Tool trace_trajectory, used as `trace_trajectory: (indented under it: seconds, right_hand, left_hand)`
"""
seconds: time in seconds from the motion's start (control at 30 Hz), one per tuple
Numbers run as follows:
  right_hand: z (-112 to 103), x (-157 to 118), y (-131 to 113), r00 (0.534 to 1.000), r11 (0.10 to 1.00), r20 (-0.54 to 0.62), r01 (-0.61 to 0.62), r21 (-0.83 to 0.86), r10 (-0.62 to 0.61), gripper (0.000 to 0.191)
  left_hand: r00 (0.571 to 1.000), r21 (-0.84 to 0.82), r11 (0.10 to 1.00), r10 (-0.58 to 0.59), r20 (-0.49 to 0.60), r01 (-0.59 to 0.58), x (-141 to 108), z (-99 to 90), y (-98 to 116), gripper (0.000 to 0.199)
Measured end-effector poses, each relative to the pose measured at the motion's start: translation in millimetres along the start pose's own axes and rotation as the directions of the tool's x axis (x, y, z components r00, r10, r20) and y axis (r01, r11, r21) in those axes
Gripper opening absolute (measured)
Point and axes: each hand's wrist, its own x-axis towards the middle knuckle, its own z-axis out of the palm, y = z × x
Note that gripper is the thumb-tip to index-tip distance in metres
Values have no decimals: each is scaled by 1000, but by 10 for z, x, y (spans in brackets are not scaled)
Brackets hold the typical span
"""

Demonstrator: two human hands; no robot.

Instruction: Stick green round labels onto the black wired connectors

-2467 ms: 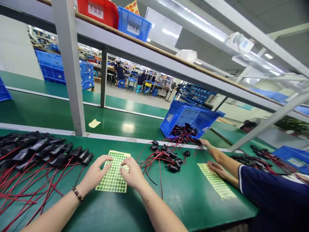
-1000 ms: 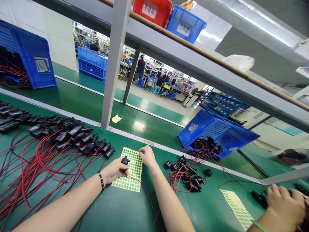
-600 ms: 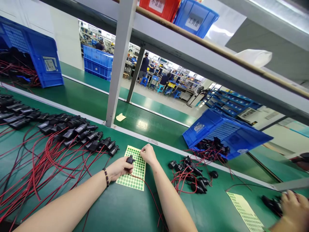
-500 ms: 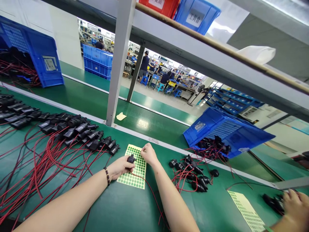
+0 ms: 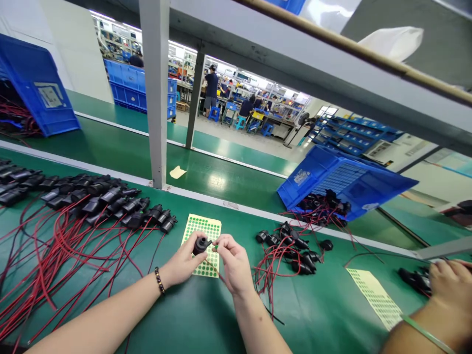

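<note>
- Green tabletop (image 5: 177, 314) under everything, pale strip running along its back; busy workshop beyond.
- Landmark: dotted sticker sheet (image 5: 191, 223), flat on the table, under both hands.
- Change: right hand (image 5: 236, 265) has come off the sheet's upper right edge, in to the black part (image 5: 200, 246). Part has turned too, round open end now up toward the camera.
- Meaning, my read: both hands are now on one piece, left steadying, right doing the fine work.
- Left hand (image 5: 184, 263): holding the part, thumb and fingers around its body, just above the sheet.
- Right hand: fingers drawn in narrow at the part's small spout. Can't tell if the tips touch it, or if a sticker is between them.
- Red wire runs from the part down toward the right hand, over the sheet.
- Left of sheet: big heap of wired black parts (image 5: 110, 196), nearest ones close to it.
- Right of sheet: smaller pile (image 5: 304, 263), red wires tangled.
- Behind that pile: tilted blue crate (image 5: 306, 172), more parts at its mouth.
- Far right of sheet: second sheet (image 5: 374, 295), co-worker's hand (image 5: 452, 290) near it.
</note>
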Motion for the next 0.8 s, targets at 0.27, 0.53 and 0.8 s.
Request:
trace_trajectory:
  seconds: [0.27, 0.53, 0.8]
  right_hand:
    - [114, -82, 86, 998, 998, -56, 37, -51, -40, 10]
    - [95, -87, 115, 997, 988, -27, 64, -141, -69, 9]
    - [133, -107, 152, 991, 963, -79, 82, -256, -106, 12]
  left_hand:
    - [991, 151, 980, 131, 21, -133, -48, 87, -4, 21]
    - [988, 149, 977, 147, 38, -151, -43, 95, -12, 22]
    - [990, 138, 980, 138, 25, -141, -49, 105, -18, 26]
